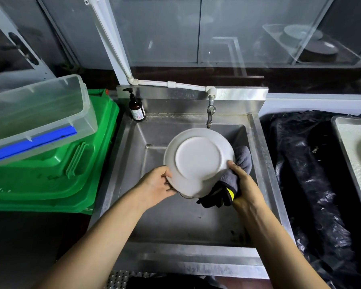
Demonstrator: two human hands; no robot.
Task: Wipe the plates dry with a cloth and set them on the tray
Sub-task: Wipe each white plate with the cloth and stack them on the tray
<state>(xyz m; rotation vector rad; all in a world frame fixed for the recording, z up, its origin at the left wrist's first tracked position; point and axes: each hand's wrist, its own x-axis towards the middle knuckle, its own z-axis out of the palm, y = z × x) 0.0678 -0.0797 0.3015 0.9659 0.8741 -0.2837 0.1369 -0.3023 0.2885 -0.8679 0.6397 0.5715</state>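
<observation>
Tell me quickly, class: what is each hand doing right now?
Left hand: closed on the edge of the white plate.
Right hand: closed on the grey cloth, pressed against the plate.

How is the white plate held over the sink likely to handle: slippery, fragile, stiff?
The white plate looks glazed and rigid, so probably stiff and breakable if dropped into the steel sink. Its glossy surface may be slippery, perhaps why the left hand grips the rim while the right hand presses the grey cloth against it.
</observation>
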